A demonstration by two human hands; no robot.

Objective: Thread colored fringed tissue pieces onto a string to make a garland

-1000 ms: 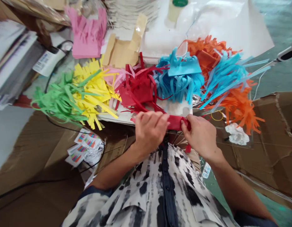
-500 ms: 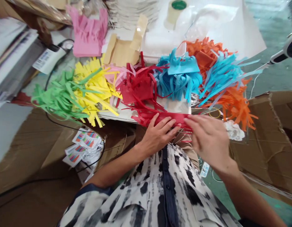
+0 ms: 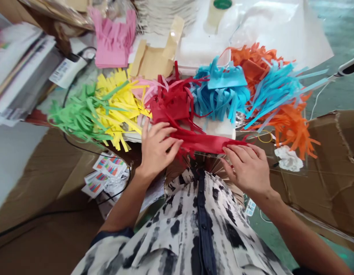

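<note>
A red fringed paper strip (image 3: 207,143) lies stretched sideways along the table's near edge, close to my body. My right hand (image 3: 247,166) has its fingers bent over the strip's right end and presses on it, with the thumb lower down. Over the fringe at the left end is my left hand (image 3: 158,151), its fingers spread; whether they touch the strands is unclear. Just behind the strip sits a red tassel bundle (image 3: 172,105) with a folded flat top. Blue fringed paper (image 3: 223,89) stands to its right.
Yellow fringe (image 3: 116,103) and green fringe (image 3: 79,114) lie left, orange fringe (image 3: 291,130) right. Pink fringed paper (image 3: 115,42), a brown paper piece (image 3: 154,61) and a tape roll (image 3: 220,15) are farther back. Cardboard boxes (image 3: 334,172) flank me. A black cable (image 3: 65,95) runs at left.
My left hand has moved left off the middle of the red strip, and its fingers have spread. The strip looks flatter and more exposed between the hands. The view has shifted slightly.
</note>
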